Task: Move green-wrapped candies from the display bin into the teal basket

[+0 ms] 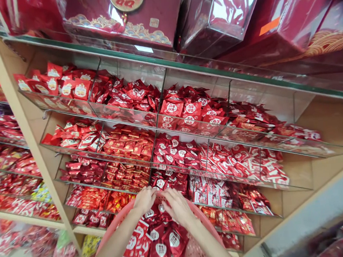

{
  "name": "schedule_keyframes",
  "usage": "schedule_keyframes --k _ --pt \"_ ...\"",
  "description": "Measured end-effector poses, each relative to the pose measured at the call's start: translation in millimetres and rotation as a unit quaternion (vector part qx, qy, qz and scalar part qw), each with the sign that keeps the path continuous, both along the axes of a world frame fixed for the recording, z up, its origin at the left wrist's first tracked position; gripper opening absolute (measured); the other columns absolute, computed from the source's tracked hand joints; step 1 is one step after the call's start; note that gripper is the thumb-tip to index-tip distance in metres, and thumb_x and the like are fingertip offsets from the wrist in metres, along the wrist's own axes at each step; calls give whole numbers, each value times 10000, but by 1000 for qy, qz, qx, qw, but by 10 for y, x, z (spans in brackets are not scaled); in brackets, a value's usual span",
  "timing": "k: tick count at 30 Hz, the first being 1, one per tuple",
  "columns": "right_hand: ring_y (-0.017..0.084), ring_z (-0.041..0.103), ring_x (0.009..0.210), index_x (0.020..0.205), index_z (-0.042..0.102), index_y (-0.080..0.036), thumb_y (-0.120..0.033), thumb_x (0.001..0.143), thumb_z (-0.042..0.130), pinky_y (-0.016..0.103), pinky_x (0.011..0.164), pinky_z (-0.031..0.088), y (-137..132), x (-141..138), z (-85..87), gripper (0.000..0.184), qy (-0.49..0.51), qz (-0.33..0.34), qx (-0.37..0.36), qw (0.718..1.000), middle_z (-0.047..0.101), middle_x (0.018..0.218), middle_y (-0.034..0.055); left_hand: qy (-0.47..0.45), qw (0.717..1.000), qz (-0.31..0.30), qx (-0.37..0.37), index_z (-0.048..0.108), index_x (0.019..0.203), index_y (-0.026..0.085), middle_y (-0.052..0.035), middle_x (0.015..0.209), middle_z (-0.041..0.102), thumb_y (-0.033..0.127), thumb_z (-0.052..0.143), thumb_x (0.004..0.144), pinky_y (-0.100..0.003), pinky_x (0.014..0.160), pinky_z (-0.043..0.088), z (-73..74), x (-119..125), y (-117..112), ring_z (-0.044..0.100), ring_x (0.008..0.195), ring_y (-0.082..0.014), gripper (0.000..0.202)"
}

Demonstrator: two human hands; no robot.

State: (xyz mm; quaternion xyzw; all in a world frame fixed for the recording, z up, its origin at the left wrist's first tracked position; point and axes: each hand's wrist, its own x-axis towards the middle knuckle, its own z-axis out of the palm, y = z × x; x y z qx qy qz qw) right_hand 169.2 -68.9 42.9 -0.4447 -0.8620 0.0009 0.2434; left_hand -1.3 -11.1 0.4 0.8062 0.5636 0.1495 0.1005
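Observation:
A pink plastic basket (pixel 196 253) heaped with dark red sweet packets (pixel 159 244) sits low in the middle. Both my hands reach over its far rim. My left hand (pixel 144 200) has its fingers curled down at the edge of a glass bin of matching red packets (pixel 168 182). Next to it, my right hand (pixel 177 207) lies palm down on the packets at the basket's far end, fingers together. I cannot make out what the fingers of either hand hold.
Tiered glass bins (pixel 158 117) of red wrapped sweets fill a wooden shelf unit (pixel 19 116). Large red gift boxes (pixel 139 16) stand on the glass shelf above. More sweet bins (pixel 8 165) sit to the left, bagged sweets (pixel 44 245) below.

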Motion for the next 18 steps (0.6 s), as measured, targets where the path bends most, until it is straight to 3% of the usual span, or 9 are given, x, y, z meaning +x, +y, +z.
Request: schedule_keyframes --k 5,9,13,18 --pt "179 523 911 1039 560 -207 -164 878 407 318 815 413 228 78 742 225 88 5 124 988 600 942 56 0 1000 9 3 606 1104 243 -49 983 620 286 301 897 -287 852 414 18 11 -15 535 956 -195 371" --pt "190 501 909 1015 585 -205 -132 841 466 331 806 406 602 234 1175 223 47 -12 114 992 598 951 57 -2 1000 9 -5 601 1125 248 -51 996 624 298 282 902 -297 860 413 46 11 -32 538 952 -196 393" --pt "221 485 910 1039 602 -214 -172 709 669 358 765 393 897 346 1351 339 -73 -46 40 995 583 964 63 -4 1000 8 -6 606 1113 251 -49 997 629 286 281 899 -291 848 417 41 0 -35 544 947 -192 390" --pt "232 461 947 1111 576 -246 -255 676 720 382 787 369 1050 319 1345 458 -140 -28 0 990 560 1061 69 0 1000 0 11 623 1084 235 -61 976 635 305 263 907 -301 869 413 34 -1 -29 559 936 -198 408"
